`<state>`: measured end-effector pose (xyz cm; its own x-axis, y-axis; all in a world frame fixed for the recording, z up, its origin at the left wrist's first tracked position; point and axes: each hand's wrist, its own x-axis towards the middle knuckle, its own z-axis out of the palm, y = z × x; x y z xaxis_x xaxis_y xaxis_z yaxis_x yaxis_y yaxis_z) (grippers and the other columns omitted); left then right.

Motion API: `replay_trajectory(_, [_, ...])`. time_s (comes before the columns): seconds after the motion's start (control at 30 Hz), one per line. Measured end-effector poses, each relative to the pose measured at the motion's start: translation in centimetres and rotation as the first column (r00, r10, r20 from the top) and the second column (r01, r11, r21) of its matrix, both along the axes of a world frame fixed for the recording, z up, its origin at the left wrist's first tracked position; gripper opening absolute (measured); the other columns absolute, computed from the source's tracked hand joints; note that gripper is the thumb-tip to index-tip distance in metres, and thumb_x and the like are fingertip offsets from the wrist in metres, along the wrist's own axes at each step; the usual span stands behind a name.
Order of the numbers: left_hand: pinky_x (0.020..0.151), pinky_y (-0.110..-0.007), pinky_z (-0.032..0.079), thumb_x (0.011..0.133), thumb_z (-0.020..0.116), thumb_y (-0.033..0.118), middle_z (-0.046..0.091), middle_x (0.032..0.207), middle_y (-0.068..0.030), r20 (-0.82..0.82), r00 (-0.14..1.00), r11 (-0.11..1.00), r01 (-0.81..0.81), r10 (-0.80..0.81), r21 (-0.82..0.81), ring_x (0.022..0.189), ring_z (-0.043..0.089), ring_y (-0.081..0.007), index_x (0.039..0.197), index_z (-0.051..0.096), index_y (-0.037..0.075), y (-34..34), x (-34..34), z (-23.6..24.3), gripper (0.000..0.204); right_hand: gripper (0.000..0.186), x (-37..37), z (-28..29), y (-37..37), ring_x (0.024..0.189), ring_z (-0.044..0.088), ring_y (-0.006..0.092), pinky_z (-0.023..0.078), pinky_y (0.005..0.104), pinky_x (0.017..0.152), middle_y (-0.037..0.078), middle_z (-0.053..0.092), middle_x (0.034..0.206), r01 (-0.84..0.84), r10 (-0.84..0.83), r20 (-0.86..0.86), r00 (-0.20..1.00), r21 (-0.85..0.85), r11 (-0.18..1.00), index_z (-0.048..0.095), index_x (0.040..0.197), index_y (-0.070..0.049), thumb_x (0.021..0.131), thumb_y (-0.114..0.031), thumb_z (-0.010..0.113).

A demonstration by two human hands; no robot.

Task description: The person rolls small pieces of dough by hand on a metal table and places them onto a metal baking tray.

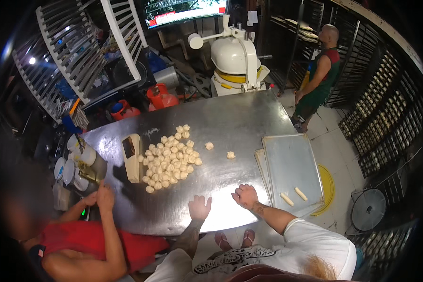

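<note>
Steel worktable [239,113], near side: left hand [199,208] is held with thumb spread from fingers; right hand [245,195] is laid palm-down, fingers loosely curled, whether anything is gripped cannot be told. Two dough balls [231,154] are set beyond the hands, a dough-ball heap [167,162] farther left; two dough rolls [286,199] are placed on the baking tray [291,160], right.

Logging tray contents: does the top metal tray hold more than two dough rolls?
No, only two dough rolls lie on the top metal tray.
</note>
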<state>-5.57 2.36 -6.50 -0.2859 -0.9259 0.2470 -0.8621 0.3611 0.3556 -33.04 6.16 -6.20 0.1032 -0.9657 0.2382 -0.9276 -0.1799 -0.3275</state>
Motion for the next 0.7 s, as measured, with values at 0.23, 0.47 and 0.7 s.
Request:
replay_trajectory(0.23, [0.079,-0.052,0.047,0.098,0.070,0.043,0.065,0.093,-0.0162,-0.033,0.998,0.997,-0.061,0.060,-0.041,0.085,0.064,-0.0385,0.088,0.070,0.004,-1.9,-1.2,0.6,0.040,0.037,-0.7,-0.2,-2.0,0.093,0.066,0.0326,0.051,0.0475,0.084,0.012,0.072,0.093,0.075,-0.075,-0.022,0.997,-0.034,0.997,0.076,0.086,-0.009,0.100,-0.042,0.065])
replay_trajectory(0.47, [0.078,-0.052,0.047,0.102,0.064,0.041,0.067,0.088,-0.0160,-0.031,0.994,0.984,-0.112,0.108,-0.140,0.085,0.066,-0.0384,0.084,0.071,0.003,-2.1,-1.9,0.9,0.042,0.036,-0.1,-0.1,-1.9,0.093,0.067,0.0325,0.051,0.0479,0.081,0.013,0.072,0.092,0.145,-0.145,0.017,0.989,-0.015,0.989,0.076,0.084,-0.009,0.098,-0.042,0.068])
replay_trajectory(0.7, [0.081,-0.054,0.048,0.105,0.061,0.040,0.066,0.087,-0.0177,0.027,0.969,0.959,-0.240,0.246,-0.151,0.086,0.064,-0.0397,0.084,0.071,0.002,-4.9,-2.7,-0.7,0.045,0.046,0.7,0.0,-4.1,0.105,0.067,0.0342,0.048,0.0503,0.094,0.015,0.073,0.094,0.293,-0.290,0.050,0.956,-0.076,0.953,0.079,0.086,-0.008,0.100,-0.049,0.062])
